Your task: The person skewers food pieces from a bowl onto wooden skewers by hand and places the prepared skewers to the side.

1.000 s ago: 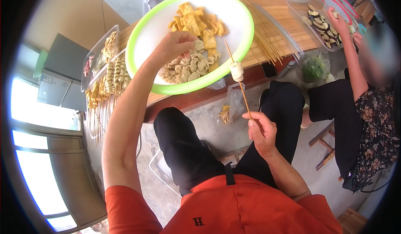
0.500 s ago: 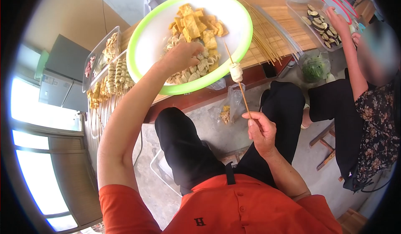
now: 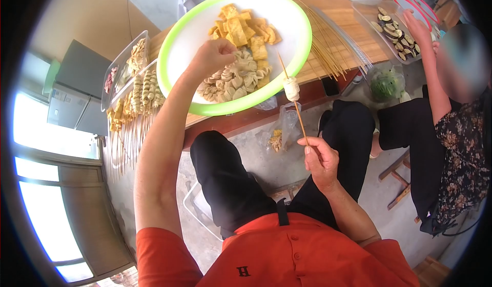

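- Head view: skewer [image 3: 301,120] is in the right hand [image 3: 322,164], grip closed on its lower end between thumb and fingers.
- Most of the skewer lies beyond the grip; beige rolls [image 3: 291,88] threaded on it sit past mid-length, clear of the fingers.
- Long axis slanted: bare tip points away from the body and a little left, seen against the inside of the basin [image 3: 282,15]; lower end points back to the wearer.
- Left hand [image 3: 215,56] over the basin, fingers bent together at the pile of beige pieces [image 3: 233,82]; cannot tell whether this grip holds one.
- Yellow pieces [image 3: 236,31] lie just beyond the left hand in the same basin.
- Basin rests on the bench [image 3: 320,3]; loose sticks [image 3: 325,46] lie right of it.
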`<state>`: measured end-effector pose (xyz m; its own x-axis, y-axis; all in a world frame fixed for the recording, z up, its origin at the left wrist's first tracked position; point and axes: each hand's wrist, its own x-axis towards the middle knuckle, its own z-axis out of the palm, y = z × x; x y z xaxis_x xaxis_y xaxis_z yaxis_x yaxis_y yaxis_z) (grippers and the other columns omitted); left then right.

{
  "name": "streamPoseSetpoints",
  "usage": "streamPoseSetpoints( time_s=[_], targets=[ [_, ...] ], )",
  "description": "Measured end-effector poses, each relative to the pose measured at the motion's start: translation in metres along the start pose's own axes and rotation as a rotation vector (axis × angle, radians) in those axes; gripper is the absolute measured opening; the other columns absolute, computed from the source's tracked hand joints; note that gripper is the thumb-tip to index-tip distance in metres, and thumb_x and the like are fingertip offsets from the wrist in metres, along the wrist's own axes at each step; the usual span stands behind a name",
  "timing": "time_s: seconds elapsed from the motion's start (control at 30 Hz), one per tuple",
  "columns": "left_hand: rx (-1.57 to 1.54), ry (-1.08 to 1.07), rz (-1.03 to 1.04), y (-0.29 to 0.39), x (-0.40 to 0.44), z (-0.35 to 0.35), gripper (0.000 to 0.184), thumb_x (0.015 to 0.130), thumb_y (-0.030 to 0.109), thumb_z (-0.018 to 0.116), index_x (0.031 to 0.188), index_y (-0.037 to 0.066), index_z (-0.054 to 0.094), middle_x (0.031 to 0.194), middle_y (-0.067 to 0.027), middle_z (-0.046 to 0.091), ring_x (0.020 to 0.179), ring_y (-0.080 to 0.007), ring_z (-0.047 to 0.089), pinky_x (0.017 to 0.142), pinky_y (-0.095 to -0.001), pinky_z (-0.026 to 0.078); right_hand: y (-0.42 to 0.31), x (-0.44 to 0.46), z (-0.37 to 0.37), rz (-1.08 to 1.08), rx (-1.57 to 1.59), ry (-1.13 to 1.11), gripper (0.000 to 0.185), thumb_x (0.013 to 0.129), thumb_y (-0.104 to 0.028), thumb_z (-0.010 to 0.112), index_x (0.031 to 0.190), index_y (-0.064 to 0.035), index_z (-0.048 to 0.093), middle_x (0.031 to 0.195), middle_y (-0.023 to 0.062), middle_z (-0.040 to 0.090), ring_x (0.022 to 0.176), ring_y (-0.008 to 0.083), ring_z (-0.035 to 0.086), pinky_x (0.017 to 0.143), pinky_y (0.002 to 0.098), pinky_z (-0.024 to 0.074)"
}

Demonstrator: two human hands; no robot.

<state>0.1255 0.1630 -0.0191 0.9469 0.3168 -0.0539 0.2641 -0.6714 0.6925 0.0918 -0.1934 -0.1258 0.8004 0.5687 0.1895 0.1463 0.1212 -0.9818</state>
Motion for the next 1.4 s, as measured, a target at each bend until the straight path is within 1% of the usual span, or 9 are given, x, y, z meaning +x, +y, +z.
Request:
streamPoseSetpoints(
  time_s=[0.17,0.27,0.33,0.37,0.43,0.63,0.93,1.17,1.4],
  targets=[
    [-0.263,0.013,-0.025,0.008,-0.002,-0.003,0.014,0.086,0.015,0.066,0.093,0.003,0.064,0.076,0.0023,0.06,0.069,-0.006,0.057,0.061,-0.0194,0.044,0.002,-0.001,0.0,0.0,0.012,-0.003,0.016,0.093,-0.006,0.055,0.105,-0.0027,0.065,0.06,-0.006,0.049,0.051,0.0008,0.044,0.047,0.0197,0.0347],
    [-0.377,0.035,-0.034,0.011,-0.004,-0.004,0.015,0.09,0.018,0.065,0.097,0.005,0.062,0.084,-0.0004,0.062,0.077,-0.0094,0.065,0.067,-0.0194,0.048,0.002,-0.001,0.0,-0.001,-0.003,0.002,0.015,0.093,-0.007,0.055,0.105,-0.0029,0.065,0.059,-0.006,0.049,0.051,0.0008,0.044,0.047,0.0199,0.0344],
    [-0.61,-0.02,-0.089,0.01,-0.003,-0.005,0.018,0.094,0.017,0.06,0.106,0.003,0.057,0.095,-0.0059,0.063,0.092,-0.0168,0.068,0.074,-0.0248,0.055,0.002,-0.001,0.001,-0.012,-0.017,0.005,0.015,0.093,-0.007,0.056,0.105,-0.0028,0.064,0.059,-0.0059,0.048,0.051,0.001,0.044,0.047,0.0201,0.0343],
    [-0.61,-0.019,-0.088,0.009,-0.003,-0.006,0.018,0.094,0.017,0.06,0.106,0.003,0.057,0.095,-0.0059,0.063,0.092,-0.0168,0.068,0.074,-0.0248,0.055,0.002,-0.001,0.001,-0.014,-0.017,0.005,0.015,0.093,-0.007,0.056,0.105,-0.0028,0.064,0.059,-0.0059,0.048,0.051,0.001,0.044,0.047,0.0201,0.0343],
    [-0.744,-0.059,-0.124,0.01,-0.003,-0.008,0.017,0.097,0.012,0.053,0.11,0.001,0.052,0.103,-0.0109,0.062,0.099,-0.0247,0.068,0.082,-0.0343,0.058,0.0,-0.001,0.001,-0.005,-0.021,0.004,0.015,0.093,-0.007,0.056,0.105,-0.0028,0.064,0.058,-0.0057,0.048,0.051,0.0011,0.044,0.047,0.0202,0.0343],
    [-1.126,-0.058,-0.041,0.018,-0.013,-0.017,0.013,0.099,0.005,0.044,0.109,-0.002,0.049,0.107,-0.0181,0.061,0.101,-0.0325,0.067,0.088,-0.0413,0.059,-0.005,-0.002,-0.004,-0.035,-0.065,0.002,0.016,0.093,-0.005,0.054,0.105,-0.0026,0.065,0.058,-0.0057,0.048,0.049,0.0012,0.043,0.046,0.0201,0.034],
    [-1.194,-0.019,-0.009,0.049,-0.067,-0.008,0.018,0.1,0.004,0.044,0.115,-0.004,0.05,0.109,-0.0193,0.062,0.107,-0.0312,0.064,0.082,-0.0285,0.062,-0.042,-0.015,0.001,-0.034,-0.029,-0.072,0.018,0.091,-0.002,0.055,0.106,-0.0006,0.065,0.058,-0.0059,0.048,0.049,0.0011,0.041,0.046,0.0195,0.0327],
    [-1.295,0.094,-0.003,0.05,-0.103,-0.003,0.018,0.098,0.002,0.048,0.114,-0.005,0.053,0.112,-0.0174,0.062,0.107,-0.0293,0.064,0.084,-0.0301,0.061,-0.053,-0.021,0.013,-0.093,-0.1,-0.168,0.018,0.091,-0.003,0.057,0.106,-0.0006,0.065,0.059,-0.0045,0.047,0.05,0.002,0.039,0.046,0.0212,0.0313],
    [-1.4,0.144,0.056,0.052,-0.123,0.002,0.028,0.099,0.002,0.047,0.124,-0.01,0.049,0.116,-0.02,0.061,0.109,-0.0292,0.063,0.087,-0.0292,0.059,-0.053,-0.028,0.02,-0.075,-0.127,-0.204,0.019,0.089,-0.001,0.057,0.106,-0.001,0.066,0.059,-0.0036,0.046,0.05,0.0028,0.039,0.047,0.022,0.0319]
  ],
)
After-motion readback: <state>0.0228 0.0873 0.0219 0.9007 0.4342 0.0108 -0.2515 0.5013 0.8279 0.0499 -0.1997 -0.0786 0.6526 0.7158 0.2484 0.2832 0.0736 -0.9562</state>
